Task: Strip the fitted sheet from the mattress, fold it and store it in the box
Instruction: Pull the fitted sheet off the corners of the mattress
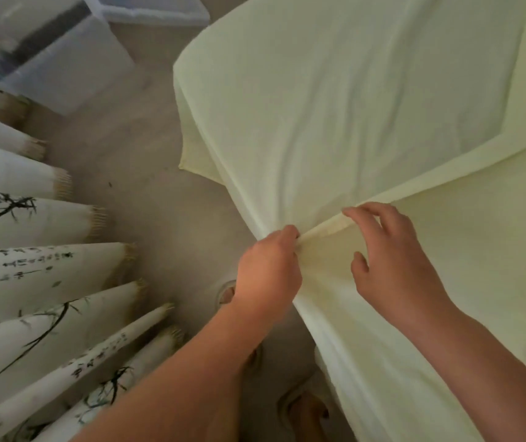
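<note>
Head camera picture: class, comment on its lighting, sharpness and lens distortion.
Head view: dim, even light, no glare; soft shading in the sheet wrinkles; whole frame slightly soft, the painted panels and translucent box blurriest; wide-angle lens fans the panels out at the left; left hand and right hand clearest.

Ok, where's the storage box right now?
Head view, top left: the box sits on the floor, left of the sheet, just beyond the painted curtain strips.

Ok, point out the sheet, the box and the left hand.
sheet [335,90], head view, on its smooth flat upper part.
box [73,74], head view, on its clear side wall.
left hand [268,269], head view, on the back of the hand.
</note>
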